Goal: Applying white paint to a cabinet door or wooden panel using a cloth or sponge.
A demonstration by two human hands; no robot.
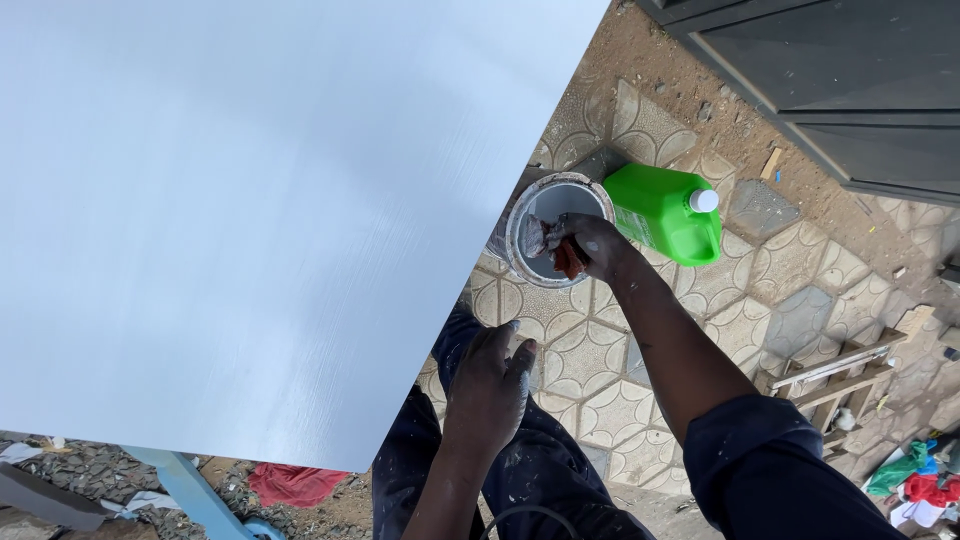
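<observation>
Left hand point(487, 385), nearest the camera, rests on the knee with fingers loosely spread, holding nothing. Right hand point(597, 245) at 12 o'clock pinches a paintbrush point(545, 240), long axis 3-to-9, bristles over the paint can point(545, 200) beside the green jug point(660, 212).

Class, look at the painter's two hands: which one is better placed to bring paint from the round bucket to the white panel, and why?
Right, probably. The right hand grips the red-handled brush over the round paint bucket. The left hand rests empty on the knee, beside the large white panel.
</observation>
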